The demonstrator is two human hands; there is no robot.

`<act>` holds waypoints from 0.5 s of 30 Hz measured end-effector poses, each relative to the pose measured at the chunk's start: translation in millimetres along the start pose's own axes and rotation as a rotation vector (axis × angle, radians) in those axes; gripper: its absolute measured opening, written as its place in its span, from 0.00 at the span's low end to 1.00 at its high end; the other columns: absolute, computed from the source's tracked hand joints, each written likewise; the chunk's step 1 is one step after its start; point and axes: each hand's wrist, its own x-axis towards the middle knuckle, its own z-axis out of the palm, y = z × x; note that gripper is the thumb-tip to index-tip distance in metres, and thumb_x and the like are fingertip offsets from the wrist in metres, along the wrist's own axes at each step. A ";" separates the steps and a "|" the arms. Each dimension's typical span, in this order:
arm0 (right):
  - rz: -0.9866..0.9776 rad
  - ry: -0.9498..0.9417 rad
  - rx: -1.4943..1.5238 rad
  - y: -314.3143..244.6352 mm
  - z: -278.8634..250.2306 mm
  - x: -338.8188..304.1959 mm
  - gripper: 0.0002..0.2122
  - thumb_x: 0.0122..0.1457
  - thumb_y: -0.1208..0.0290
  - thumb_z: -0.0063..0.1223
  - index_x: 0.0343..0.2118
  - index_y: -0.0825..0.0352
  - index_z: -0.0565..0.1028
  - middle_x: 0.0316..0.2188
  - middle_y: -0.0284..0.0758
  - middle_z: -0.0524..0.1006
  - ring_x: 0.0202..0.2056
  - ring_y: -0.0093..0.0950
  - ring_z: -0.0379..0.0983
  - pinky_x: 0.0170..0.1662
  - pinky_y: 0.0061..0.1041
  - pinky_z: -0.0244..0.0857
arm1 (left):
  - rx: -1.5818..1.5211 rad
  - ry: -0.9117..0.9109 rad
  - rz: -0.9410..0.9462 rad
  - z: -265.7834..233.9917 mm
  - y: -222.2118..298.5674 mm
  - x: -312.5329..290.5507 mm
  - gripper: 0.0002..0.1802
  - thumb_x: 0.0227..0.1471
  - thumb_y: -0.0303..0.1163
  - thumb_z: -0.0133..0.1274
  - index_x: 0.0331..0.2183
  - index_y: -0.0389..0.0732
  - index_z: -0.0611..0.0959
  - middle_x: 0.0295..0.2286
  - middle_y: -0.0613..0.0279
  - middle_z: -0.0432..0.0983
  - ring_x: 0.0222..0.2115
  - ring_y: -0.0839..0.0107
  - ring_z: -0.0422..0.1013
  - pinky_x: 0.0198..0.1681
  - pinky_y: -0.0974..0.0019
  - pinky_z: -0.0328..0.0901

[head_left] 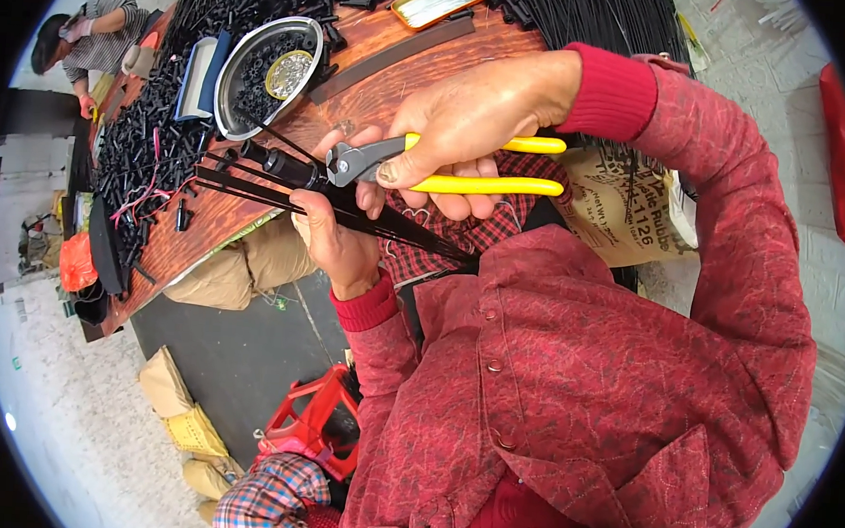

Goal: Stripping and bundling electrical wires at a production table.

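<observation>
My right hand is closed around yellow-handled end-cutting pliers. Their grey metal jaws press against or lie just beside the end of a black cylindrical piece; the exact contact is hidden. Below them, my left hand grips several thin black rods, thumb on top, and the rods run back toward my lap. The cylindrical piece sits among these rods, near the left fingers. Whether it is fixed to a rod cannot be made out.
On the wooden table, black tubes lie heaped around a metal bowl with a small tin inside. A blue-edged box, dark flat bar and yellow tray lie nearby. Another person works at far left.
</observation>
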 end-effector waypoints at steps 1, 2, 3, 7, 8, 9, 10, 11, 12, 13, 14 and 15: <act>0.013 0.011 -0.015 -1.3 -0.2 -0.5 0.18 0.64 0.58 0.41 0.33 0.71 0.72 0.20 0.37 0.77 0.18 0.23 0.75 0.22 0.18 0.70 | -0.010 0.008 0.019 1.0 -0.1 0.2 0.36 0.60 0.56 0.39 0.54 0.32 0.65 0.45 0.38 0.71 0.23 0.77 0.64 0.23 0.74 0.59; 0.014 0.011 -0.014 -2.6 -0.6 -1.1 0.18 0.64 0.58 0.41 0.33 0.71 0.72 0.20 0.37 0.77 0.18 0.23 0.75 0.22 0.18 0.70 | -0.011 0.008 0.018 1.8 -0.1 0.1 0.36 0.60 0.56 0.39 0.54 0.32 0.65 0.45 0.38 0.71 0.23 0.77 0.64 0.23 0.74 0.59; 0.018 0.007 -0.006 -4.3 -0.5 -2.0 0.17 0.64 0.58 0.41 0.33 0.71 0.72 0.20 0.37 0.77 0.18 0.23 0.75 0.21 0.19 0.70 | 0.024 0.020 0.022 2.9 0.6 -0.4 0.37 0.60 0.57 0.40 0.54 0.31 0.65 0.45 0.39 0.72 0.23 0.77 0.64 0.23 0.74 0.58; 0.074 0.015 -0.056 -11.0 0.6 -3.1 0.16 0.64 0.61 0.40 0.32 0.71 0.71 0.20 0.36 0.76 0.18 0.23 0.75 0.21 0.19 0.69 | 0.076 0.079 0.048 9.2 1.2 -2.1 0.38 0.59 0.57 0.42 0.52 0.29 0.66 0.41 0.42 0.74 0.21 0.77 0.63 0.23 0.74 0.58; 0.076 0.016 -0.053 -10.5 0.5 -3.2 0.16 0.64 0.61 0.40 0.32 0.71 0.71 0.20 0.36 0.76 0.18 0.23 0.75 0.21 0.19 0.69 | 0.074 0.078 0.044 8.8 -0.2 -2.8 0.38 0.59 0.57 0.42 0.52 0.29 0.66 0.41 0.42 0.74 0.21 0.77 0.63 0.23 0.74 0.58; 0.083 0.020 -0.046 -9.5 0.5 -3.2 0.15 0.64 0.61 0.40 0.31 0.71 0.71 0.20 0.36 0.76 0.18 0.23 0.75 0.21 0.19 0.70 | 0.097 0.105 0.041 7.9 -1.8 -4.1 0.38 0.59 0.57 0.42 0.52 0.29 0.66 0.38 0.44 0.75 0.21 0.77 0.63 0.22 0.74 0.58; 0.091 0.024 -0.039 -8.4 0.8 -3.2 0.15 0.63 0.62 0.40 0.31 0.71 0.72 0.20 0.36 0.76 0.18 0.23 0.75 0.21 0.19 0.70 | 0.120 0.132 0.036 7.3 -3.2 -5.5 0.38 0.59 0.57 0.43 0.51 0.28 0.67 0.36 0.46 0.76 0.20 0.77 0.63 0.22 0.74 0.57; 0.091 0.026 -0.035 -8.2 0.7 -3.6 0.15 0.63 0.62 0.40 0.31 0.71 0.72 0.20 0.36 0.76 0.18 0.23 0.75 0.21 0.19 0.70 | 0.119 0.130 0.033 7.7 -3.6 -5.5 0.38 0.59 0.57 0.43 0.51 0.28 0.67 0.36 0.46 0.76 0.20 0.77 0.63 0.22 0.74 0.57; 0.093 0.025 -0.046 -7.7 0.6 -3.8 0.15 0.63 0.62 0.40 0.31 0.71 0.72 0.20 0.36 0.76 0.19 0.23 0.75 0.22 0.20 0.70 | 0.138 0.135 0.040 8.3 -3.9 -5.5 0.38 0.58 0.57 0.43 0.51 0.28 0.68 0.35 0.47 0.76 0.20 0.77 0.63 0.22 0.74 0.57; 0.096 0.024 -0.055 -6.2 0.8 -3.5 0.15 0.63 0.62 0.40 0.31 0.71 0.72 0.20 0.36 0.76 0.19 0.24 0.75 0.22 0.21 0.70 | 0.158 0.140 0.045 8.7 -4.7 -6.0 0.38 0.58 0.57 0.44 0.50 0.29 0.69 0.33 0.48 0.76 0.20 0.78 0.62 0.21 0.74 0.57; 0.095 0.024 -0.052 -6.0 0.9 -2.1 0.15 0.63 0.62 0.40 0.31 0.71 0.72 0.20 0.36 0.76 0.19 0.24 0.75 0.22 0.21 0.70 | 0.159 0.140 0.043 9.7 -4.0 -5.9 0.38 0.58 0.57 0.44 0.50 0.29 0.69 0.33 0.48 0.76 0.20 0.78 0.62 0.21 0.74 0.57; 0.094 0.014 -0.077 -4.7 1.5 0.2 0.15 0.63 0.62 0.40 0.31 0.71 0.72 0.20 0.36 0.76 0.19 0.24 0.75 0.22 0.22 0.71 | 0.192 0.150 0.047 10.5 -3.8 -6.4 0.37 0.58 0.58 0.44 0.50 0.29 0.69 0.33 0.48 0.76 0.20 0.78 0.63 0.21 0.75 0.57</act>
